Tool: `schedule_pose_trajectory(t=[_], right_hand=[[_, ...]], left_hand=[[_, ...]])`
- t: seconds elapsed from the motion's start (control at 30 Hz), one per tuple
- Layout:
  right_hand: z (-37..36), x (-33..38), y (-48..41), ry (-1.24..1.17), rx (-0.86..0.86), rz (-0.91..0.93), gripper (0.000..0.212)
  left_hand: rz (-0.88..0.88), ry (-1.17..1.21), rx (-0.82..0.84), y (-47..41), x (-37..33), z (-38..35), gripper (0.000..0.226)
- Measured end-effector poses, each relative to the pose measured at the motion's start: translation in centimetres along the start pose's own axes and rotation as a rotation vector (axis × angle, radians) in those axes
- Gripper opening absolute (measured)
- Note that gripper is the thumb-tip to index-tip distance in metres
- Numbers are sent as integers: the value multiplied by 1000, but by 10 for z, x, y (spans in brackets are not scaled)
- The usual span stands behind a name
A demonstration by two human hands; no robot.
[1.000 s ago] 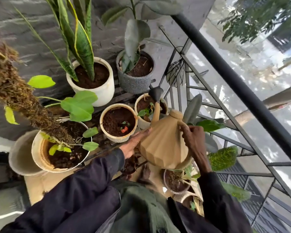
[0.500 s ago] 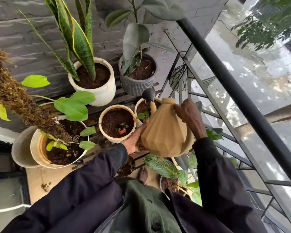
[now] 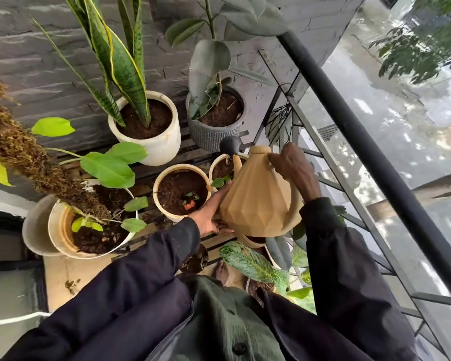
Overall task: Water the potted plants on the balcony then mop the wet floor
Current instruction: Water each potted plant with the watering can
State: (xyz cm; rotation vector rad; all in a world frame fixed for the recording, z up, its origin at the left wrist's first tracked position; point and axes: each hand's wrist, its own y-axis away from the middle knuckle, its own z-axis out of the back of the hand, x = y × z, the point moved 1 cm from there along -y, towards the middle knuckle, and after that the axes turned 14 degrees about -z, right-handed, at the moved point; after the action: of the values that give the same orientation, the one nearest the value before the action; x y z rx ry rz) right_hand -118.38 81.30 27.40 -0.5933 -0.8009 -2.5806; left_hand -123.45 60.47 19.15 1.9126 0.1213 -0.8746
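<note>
A tan faceted watering can hangs tilted above the pots, its dark rose over a small cream pot. My right hand grips the can's handle at the top. My left hand presses against the can's lower left side. Left of the can stands a cream pot with a tiny seedling. Behind are a white pot with a snake plant and a grey ribbed pot with a rubber plant. A large cream pot with a moss pole sits at the left.
A black metal railing runs along the right side. A grey brick wall backs the pots. Variegated leaves and more pots lie under the can. An empty pale pot leans at far left. Tan floor tile shows below.
The watering can has moved up and away from me, from over the lower leafy pot to the small cream pot; my right hand shifted to the top of the handle.
</note>
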Motion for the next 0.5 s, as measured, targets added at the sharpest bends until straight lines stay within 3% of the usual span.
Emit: schedule_pose_trajectory(t=[0.5], right_hand=[[5, 5, -15, 16, 12, -9, 17]], left_hand=[[-18, 33, -26, 7, -4, -7, 45]])
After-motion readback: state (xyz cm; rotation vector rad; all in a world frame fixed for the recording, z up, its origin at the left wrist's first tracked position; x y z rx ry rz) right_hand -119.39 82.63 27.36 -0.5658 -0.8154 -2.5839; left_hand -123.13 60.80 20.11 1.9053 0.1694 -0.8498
